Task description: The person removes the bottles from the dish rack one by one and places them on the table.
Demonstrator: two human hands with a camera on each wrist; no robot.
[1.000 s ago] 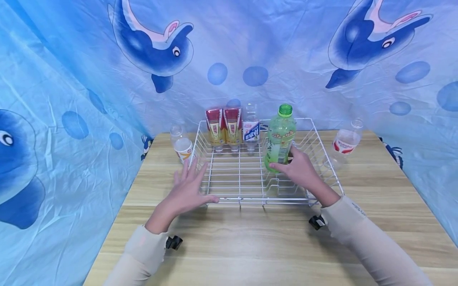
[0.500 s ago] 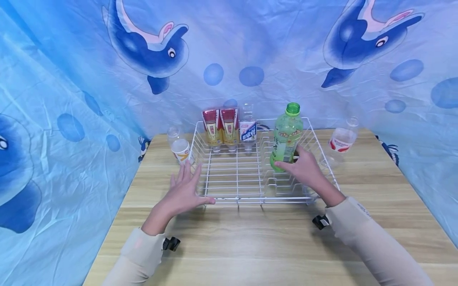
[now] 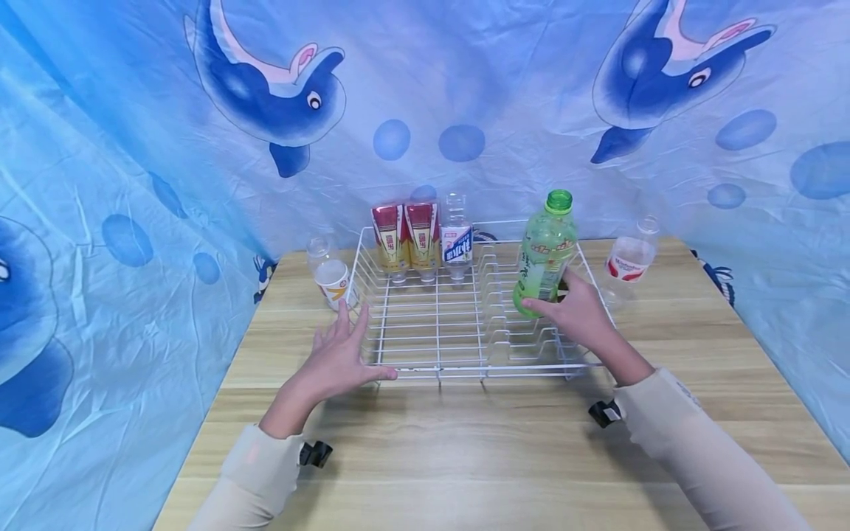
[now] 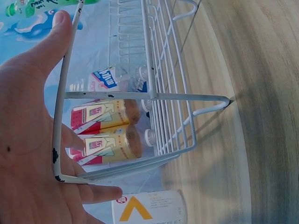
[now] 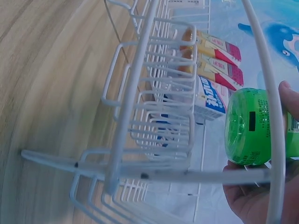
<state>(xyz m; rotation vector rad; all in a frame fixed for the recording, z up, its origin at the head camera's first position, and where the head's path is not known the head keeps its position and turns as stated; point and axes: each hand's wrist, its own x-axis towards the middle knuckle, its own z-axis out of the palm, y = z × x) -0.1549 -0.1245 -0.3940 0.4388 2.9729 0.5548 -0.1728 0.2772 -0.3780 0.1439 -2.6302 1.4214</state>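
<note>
My right hand grips a green plastic bottle by its lower part, thumb in front. The bottle is capless and slightly tilted. In the right wrist view its green base is apart from the wires, above the right part of a white wire rack. My left hand lies with spread fingers at the rack's front left corner, its thumb along the front rim. Two red-and-gold drink packs and a clear bottle with a blue-and-white label stand at the rack's back, small knobs beneath them.
Outside the rack, a clear bottle with a white-and-orange label stands left, and one with a red-and-white label right. Upright wire dividers run through the rack's right half. A blue dolphin-print cloth hangs behind the wooden table.
My right hand has carried the green bottle to the right over the rack. The left hand stays at the rack's left corner. The whole head view has shifted slightly.
</note>
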